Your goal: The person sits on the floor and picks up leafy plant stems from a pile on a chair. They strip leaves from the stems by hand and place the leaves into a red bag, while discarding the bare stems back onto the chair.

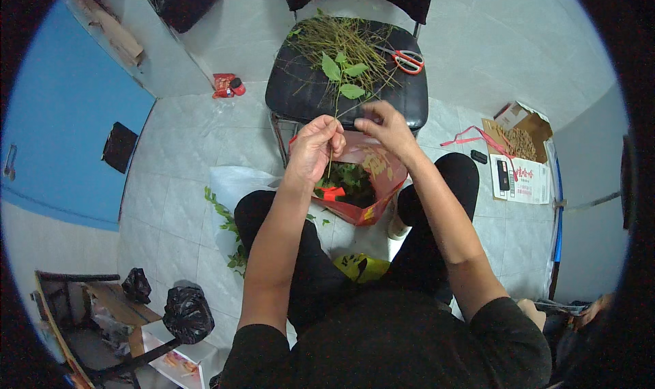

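My left hand (pixel 317 146) pinches a thin leafy stem (pixel 336 100) between thumb and fingertips. Several green leaves (pixel 352 71) spread from its upper end, and its lower end points down toward a red plastic bag (pixel 386 184). To the right is my right hand (pixel 384 125), fingers curled and slightly blurred beside a thin side twig; whether it grips anything is unclear. Dark green leaves (pixel 353 181) fill the open bag between my knees. On the black chair seat (pixel 297 100) ahead lies a heap of bare stems (pixel 332 38), with red-and-white-handled scissors (pixel 408 61) at its right edge.
Leafy sprigs (pixel 225 210) lie on a white plastic sheet (pixel 225 179) by my left knee. To the right stands an opened cardboard box (pixel 542 125) of small brown pieces. A yellow bag (pixel 361 267) is under me. Black tied bags (pixel 188 315) sit at lower left.
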### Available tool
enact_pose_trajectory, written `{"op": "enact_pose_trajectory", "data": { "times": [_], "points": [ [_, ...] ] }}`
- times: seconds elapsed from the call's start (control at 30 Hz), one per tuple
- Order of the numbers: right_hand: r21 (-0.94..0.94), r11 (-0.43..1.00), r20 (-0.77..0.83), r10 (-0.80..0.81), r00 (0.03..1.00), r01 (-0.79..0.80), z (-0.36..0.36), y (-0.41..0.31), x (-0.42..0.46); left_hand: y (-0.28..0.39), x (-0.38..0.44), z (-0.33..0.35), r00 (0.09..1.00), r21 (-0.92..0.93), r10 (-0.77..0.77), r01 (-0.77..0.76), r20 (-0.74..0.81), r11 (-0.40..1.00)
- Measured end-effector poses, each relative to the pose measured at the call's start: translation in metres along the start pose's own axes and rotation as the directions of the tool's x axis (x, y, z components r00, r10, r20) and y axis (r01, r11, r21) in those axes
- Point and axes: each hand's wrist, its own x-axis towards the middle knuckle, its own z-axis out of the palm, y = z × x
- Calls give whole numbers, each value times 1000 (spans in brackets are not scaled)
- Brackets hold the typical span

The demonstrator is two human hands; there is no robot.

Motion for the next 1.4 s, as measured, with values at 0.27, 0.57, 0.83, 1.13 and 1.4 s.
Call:
{"op": "enact_pose_trajectory", "data": {
  "times": [0.27,0.57,0.83,1.13,1.4],
  "points": [
    [576,807,170,36,985,-129,-6,-35,34,-9,4,1,997,26,-37,36,66,999],
    [200,979,165,-61,984,28,7,-35,19,-5,4,7,996,148,38,-26,-79,989],
    [541,829,-62,211,976,-144,-13,-10,36,-11,4,6,978,210,131,-95,-163,973],
    [782,616,56,87,995,-98,10,-27,17,-13,3,15,955,369,176,-79,-239,926],
    [125,983,-295,-94,951,136,16,-21,29,-14,1,15,967,382,153,-66,-202,922]
  ]
}}
